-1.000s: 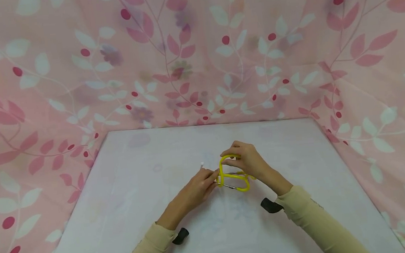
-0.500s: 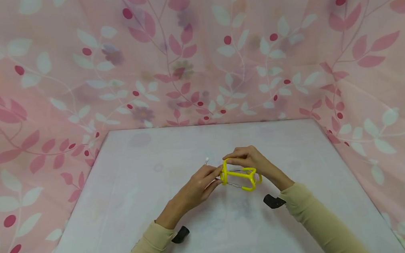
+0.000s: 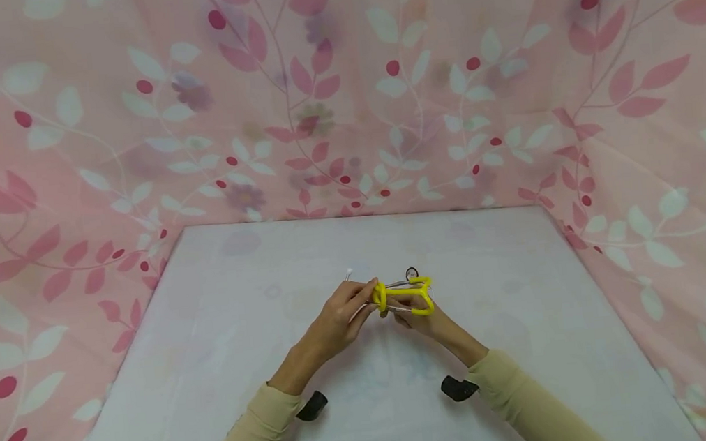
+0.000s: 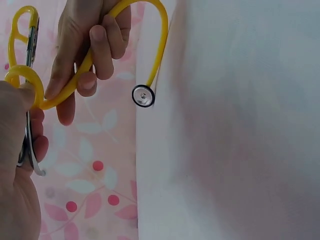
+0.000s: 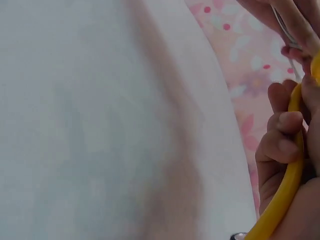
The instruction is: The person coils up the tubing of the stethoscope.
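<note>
A yellow stethoscope (image 3: 405, 291) is held up over the table between both hands. My left hand (image 3: 339, 320) pinches its metal ear tubes (image 4: 29, 125) where a loop of yellow tubing (image 4: 32, 75) wraps round them. My right hand (image 3: 430, 322) lies below the Y-shaped yellow part in the head view, its fingers curled round the tubing (image 5: 286, 192) beside the left fingertips. From the right hand the tube bends over and hangs, with the round chest piece (image 4: 143, 96) at its end. A white ear tip (image 3: 349, 271) pokes out past the left hand.
A white-covered table (image 3: 244, 272) lies under the hands. Pink leaf-patterned cloth (image 3: 342, 95) rises behind it and along both sides. A black device (image 3: 312, 406) sits under the left wrist, and another black device (image 3: 459, 388) under the right.
My right hand has gone from above the tubing down to below it, close by the left fingers. The chest piece now shows behind the stethoscope. The left hand has shifted only slightly.
</note>
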The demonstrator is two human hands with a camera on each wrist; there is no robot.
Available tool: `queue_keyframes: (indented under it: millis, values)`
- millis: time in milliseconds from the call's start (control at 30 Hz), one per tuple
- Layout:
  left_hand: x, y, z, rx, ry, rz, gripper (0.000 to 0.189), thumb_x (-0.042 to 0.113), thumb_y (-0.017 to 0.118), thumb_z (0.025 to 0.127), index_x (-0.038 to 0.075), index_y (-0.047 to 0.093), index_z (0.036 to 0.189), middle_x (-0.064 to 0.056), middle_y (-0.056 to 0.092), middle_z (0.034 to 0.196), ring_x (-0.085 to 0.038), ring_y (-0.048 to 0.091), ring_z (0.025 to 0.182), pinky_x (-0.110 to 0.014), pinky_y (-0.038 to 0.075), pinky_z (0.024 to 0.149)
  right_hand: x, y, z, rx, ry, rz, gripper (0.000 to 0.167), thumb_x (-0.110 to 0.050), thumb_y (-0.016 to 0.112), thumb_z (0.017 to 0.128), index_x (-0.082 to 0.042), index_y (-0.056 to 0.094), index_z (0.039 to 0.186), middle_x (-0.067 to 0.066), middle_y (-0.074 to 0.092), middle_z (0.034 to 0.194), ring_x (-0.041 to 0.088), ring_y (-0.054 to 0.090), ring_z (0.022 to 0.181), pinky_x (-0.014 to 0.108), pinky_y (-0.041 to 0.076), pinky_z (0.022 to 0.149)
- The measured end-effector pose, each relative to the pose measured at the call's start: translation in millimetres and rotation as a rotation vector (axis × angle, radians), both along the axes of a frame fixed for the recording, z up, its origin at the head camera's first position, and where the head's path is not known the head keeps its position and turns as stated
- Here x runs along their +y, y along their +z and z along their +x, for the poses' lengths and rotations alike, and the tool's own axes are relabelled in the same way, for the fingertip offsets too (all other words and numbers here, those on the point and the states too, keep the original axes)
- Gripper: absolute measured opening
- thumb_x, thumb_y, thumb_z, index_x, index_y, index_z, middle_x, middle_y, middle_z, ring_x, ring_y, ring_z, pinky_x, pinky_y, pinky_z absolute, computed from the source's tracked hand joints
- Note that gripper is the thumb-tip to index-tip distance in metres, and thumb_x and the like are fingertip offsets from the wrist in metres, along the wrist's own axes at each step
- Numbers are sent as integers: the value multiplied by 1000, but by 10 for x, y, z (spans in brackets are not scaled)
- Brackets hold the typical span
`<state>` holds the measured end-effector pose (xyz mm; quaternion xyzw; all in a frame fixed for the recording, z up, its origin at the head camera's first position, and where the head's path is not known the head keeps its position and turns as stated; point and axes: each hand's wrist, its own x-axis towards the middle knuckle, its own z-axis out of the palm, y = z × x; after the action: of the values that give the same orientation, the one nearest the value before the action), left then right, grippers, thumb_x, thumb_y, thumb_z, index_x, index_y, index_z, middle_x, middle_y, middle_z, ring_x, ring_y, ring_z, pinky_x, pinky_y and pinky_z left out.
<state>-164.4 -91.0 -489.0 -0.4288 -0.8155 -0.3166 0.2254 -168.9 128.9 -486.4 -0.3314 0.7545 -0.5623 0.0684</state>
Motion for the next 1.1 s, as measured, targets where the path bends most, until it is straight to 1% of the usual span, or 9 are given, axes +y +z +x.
queue_keyframes:
  millis: [33,100,200,300,467,600,733,900,1100]
  values:
    - [-1,-6,-8,3,15,2,60,7,71,88,3,48,143,-8,60,115,-15,56,101,-18,52,78,-31,-14,24,-120,-32,-75,26,-7,53,100,13,63,113,28,63,79,6,38,45,18,34,41]
    - [-8,-19,-28,8,43,6,60,6,72,87,3,49,143,-8,61,114,-16,56,100,-19,52,77,-59,-104,34,-102,-43,-41,25,-8,52,101,10,62,115,29,61,80,5,39,46,20,35,41]
    - [-45,-33,-63,4,90,0,60,6,73,87,3,50,143,-9,61,113,-16,55,97,-20,52,76,-96,-220,47,18,-86,79,26,-12,54,101,4,63,119,24,64,78,1,42,47,21,38,41]
    - [-94,-55,-104,-11,137,-1,58,8,71,88,4,50,143,-9,61,112,-16,55,96,-22,53,77,-104,-251,97,96,-101,201,34,-17,58,99,2,62,127,14,69,79,-2,44,50,20,43,45]
    - [-180,-92,-155,-46,180,-20,55,13,69,91,4,51,142,-9,62,112,-17,57,99,-24,55,80,-100,-138,205,213,-128,289,38,-16,67,93,-2,64,129,3,74,83,-3,55,62,17,48,55]
    - [-239,-109,-173,-60,199,-30,55,10,71,89,4,53,140,-8,62,111,-16,57,98,-25,55,79,-94,-2,268,328,-177,359,34,-16,70,91,-6,69,124,-5,71,81,-2,52,64,15,44,56]
    - [-243,-114,-190,-74,199,-31,52,10,70,90,1,54,139,-9,62,112,-17,58,98,-26,56,80,-97,87,313,420,-181,431,32,-16,71,90,-6,71,120,-5,68,79,0,45,61,14,40,55]
    - [-236,-137,-211,-70,234,-59,48,9,69,90,-2,56,136,-10,63,109,-17,59,94,-33,55,87,-115,141,379,571,-168,527,29,-18,73,88,-8,73,116,-4,68,80,1,49,62,14,42,57]
    - [-220,-162,-206,-68,240,-98,49,9,71,89,1,57,136,-8,63,106,-16,58,91,-29,55,81,-70,272,430,680,-192,598,26,-15,79,81,-11,77,107,-6,66,76,0,51,60,12,43,55]
